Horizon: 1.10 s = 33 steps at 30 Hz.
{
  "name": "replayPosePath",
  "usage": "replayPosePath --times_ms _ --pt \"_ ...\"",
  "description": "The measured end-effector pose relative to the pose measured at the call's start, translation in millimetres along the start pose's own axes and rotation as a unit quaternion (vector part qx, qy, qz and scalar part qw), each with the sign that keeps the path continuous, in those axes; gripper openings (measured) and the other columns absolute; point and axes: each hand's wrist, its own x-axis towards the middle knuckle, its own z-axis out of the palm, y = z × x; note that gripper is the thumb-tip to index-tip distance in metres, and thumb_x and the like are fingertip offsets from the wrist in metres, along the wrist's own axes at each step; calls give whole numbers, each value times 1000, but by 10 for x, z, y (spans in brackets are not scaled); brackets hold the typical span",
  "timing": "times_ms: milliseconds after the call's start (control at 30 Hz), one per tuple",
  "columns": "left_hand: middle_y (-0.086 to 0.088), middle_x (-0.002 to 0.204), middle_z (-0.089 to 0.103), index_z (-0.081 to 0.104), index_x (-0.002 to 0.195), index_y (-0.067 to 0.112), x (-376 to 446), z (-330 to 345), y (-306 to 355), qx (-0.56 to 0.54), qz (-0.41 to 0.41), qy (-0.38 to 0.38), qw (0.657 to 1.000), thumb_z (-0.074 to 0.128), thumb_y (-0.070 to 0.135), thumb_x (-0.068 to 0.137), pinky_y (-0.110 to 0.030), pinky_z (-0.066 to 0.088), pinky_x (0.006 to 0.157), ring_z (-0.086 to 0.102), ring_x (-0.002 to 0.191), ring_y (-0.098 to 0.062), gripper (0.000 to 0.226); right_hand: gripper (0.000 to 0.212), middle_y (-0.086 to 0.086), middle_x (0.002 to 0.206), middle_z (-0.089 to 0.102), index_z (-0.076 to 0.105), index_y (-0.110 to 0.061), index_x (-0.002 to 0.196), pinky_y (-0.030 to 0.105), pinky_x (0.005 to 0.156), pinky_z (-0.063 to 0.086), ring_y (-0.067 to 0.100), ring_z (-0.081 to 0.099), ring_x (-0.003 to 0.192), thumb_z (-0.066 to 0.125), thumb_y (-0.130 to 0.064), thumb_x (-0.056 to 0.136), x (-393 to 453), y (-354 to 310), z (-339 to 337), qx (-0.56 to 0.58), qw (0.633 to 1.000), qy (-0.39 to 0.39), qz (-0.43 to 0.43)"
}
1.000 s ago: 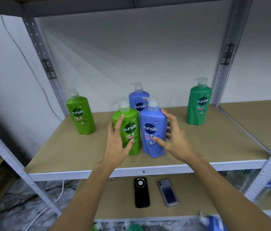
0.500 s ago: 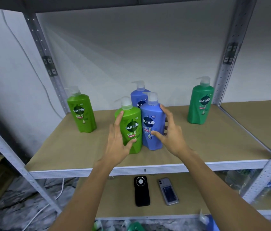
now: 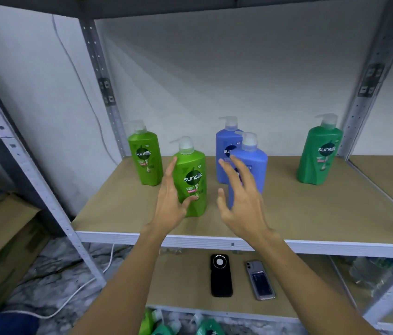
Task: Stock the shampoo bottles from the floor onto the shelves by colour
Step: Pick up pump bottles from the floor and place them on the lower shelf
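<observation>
Head view: five pump bottles are standing upright on the middle shelf [image 3: 311, 213], long axes vertical, labels facing the camera. The rear light green bottle [image 3: 146, 160] is standing at the back left near the upright post. The front light green bottle [image 3: 192, 182] is standing ahead of it and to its right, its pump spout pointing left. The rear blue bottle [image 3: 224, 151] is standing at centre back, partly hidden by the front blue bottle [image 3: 253, 165], which is just ahead of it; both spouts are pointing left. The dark green bottle [image 3: 320, 158] is standing alone at the right, well apart from the others, spout pointing left.

The left hand [image 3: 171, 201] is reaching in with fingers extended along the left side of the front light green bottle, thumb touching its lower front; it is not wrapping the bottle. The right hand [image 3: 241, 201] is hovering in front of the front blue bottle, fingers spread and relaxed, holding nothing.

A black device [image 3: 221, 276] and a phone [image 3: 260, 280] are lying flat on the lower shelf [image 3: 178, 281]. More green bottles [image 3: 210, 328] are lying below it.
</observation>
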Motion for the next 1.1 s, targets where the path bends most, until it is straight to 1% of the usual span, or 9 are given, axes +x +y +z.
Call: replayPosePath --times_ms 200,300,500,600,667,767,900,1000,1100 --pt "5 163 31 -2 156 47 8 -324 -346 1 -50 16 999 85 16 78 -53 41 113 43 143 -21 121 66 1 168 18 28 -30 158 43 118 35 23 32 148 48 -40 96 -312 -34 551 22 967 -252 24" --pt "7 159 39 -2 154 52 18 -467 -496 5 -76 26 997 84 14 79 -49 47 108 53 135 -20 121 65 2 169 11 18 -35 160 33 121 24 25 34 148 47 -44 102 -412 -46 753 -36 925 -379 23" --pt "22 151 45 -5 154 53 50 -630 -679 33 -89 47 994 80 14 81 -48 53 95 64 117 -24 119 59 4 164 30 31 -30 157 30 122 15 20 25 152 37 -49 102 -502 -86 980 -93 921 -371 -73" --pt "56 138 26 -5 157 43 77 -658 -745 46 -77 54 994 77 14 82 -47 54 91 63 115 -30 115 58 -1 167 24 25 -35 158 22 119 4 16 18 154 38 -50 104 -506 -28 989 -89 917 -382 -74" --pt "65 126 19 -4 159 38 83 -666 -789 56 -73 56 994 77 14 83 -42 53 90 61 117 -32 113 59 -4 168 21 24 -36 159 19 117 1 13 16 155 39 -51 104 -492 -10 988 -82 917 -384 -68" --pt "44 141 36 -6 157 44 90 -661 -816 57 -89 63 992 77 15 83 -36 51 91 62 117 -26 115 61 -6 168 20 24 -34 159 17 116 0 11 15 155 39 -52 104 -485 0 1009 -92 916 -386 -64" --pt "9 148 53 -13 150 59 11 -595 -930 -4 -145 53 988 76 23 81 -50 52 100 64 120 -26 118 63 -6 168 20 20 -30 161 17 117 -1 11 13 155 40 -51 104 -470 1 994 -88 907 -408 -51" --pt "-4 154 47 -24 149 54 -176 -542 -924 5 -196 36 980 70 18 84 -54 49 103 64 119 -37 120 62 -3 168 21 20 -30 160 22 121 3 12 12 155 42 -47 105 -458 -53 952 -64 901 -428 -31" --pt "-14 158 37 -26 153 37 -392 -511 -778 41 -233 -15 971 68 12 90 -43 42 107 54 127 -41 116 59 0 167 23 24 -25 160 25 122 5 15 15 155 40 -43 107 -522 -134 890 -68 906 -418 -17"
